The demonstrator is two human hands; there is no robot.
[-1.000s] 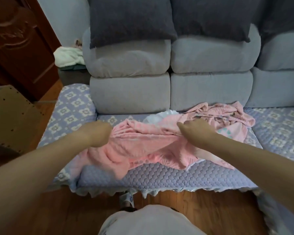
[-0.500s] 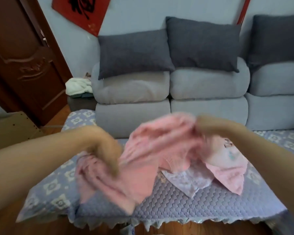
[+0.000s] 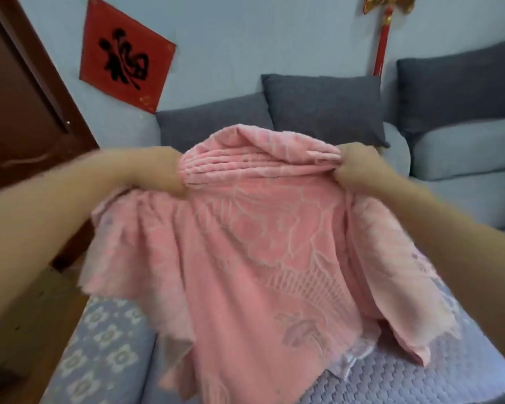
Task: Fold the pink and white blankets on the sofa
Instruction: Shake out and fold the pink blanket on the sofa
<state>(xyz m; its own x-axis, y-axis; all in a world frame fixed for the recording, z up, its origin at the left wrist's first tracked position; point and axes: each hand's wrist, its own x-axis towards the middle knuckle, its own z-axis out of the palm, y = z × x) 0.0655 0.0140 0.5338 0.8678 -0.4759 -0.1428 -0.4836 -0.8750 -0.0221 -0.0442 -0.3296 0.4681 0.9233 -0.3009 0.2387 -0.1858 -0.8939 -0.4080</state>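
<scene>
- i see the left hand (image 3: 169, 173) up in front of the camera, its fingers curled tight round a bunched upper edge of the pink blanket (image 3: 257, 258).
- the right hand (image 3: 353, 164) grips the same upper edge at the opposite end, fingers closed on gathered folds of the cloth.
- between my two hands the top of the pink blanket bulges upward in ridged pleats; below them it hangs down in a broad sheet with a pale raised flower pattern across its middle.
- its lower edge drapes onto the sofa (image 3: 455, 158) seat, which is covered by a lilac quilted cover (image 3: 405, 380) with white flower motifs on the left part.
- loose flaps of the pink cloth hang outside each wrist, the right one trailing down to the seat.
- a small patch of pale white-lilac fabric (image 3: 353, 360) peeks out under the pink blanket's lower right edge, lying on the seat; i cannot tell whether this is the white blanket.
- behind the blanket, dark grey cushions (image 3: 321, 106) lean against the grey sofa back.
- on the blue wall hangs a red paper square (image 3: 126, 65) with a black character, set on its corner; a brown door (image 3: 21, 112) stands at the left.
</scene>
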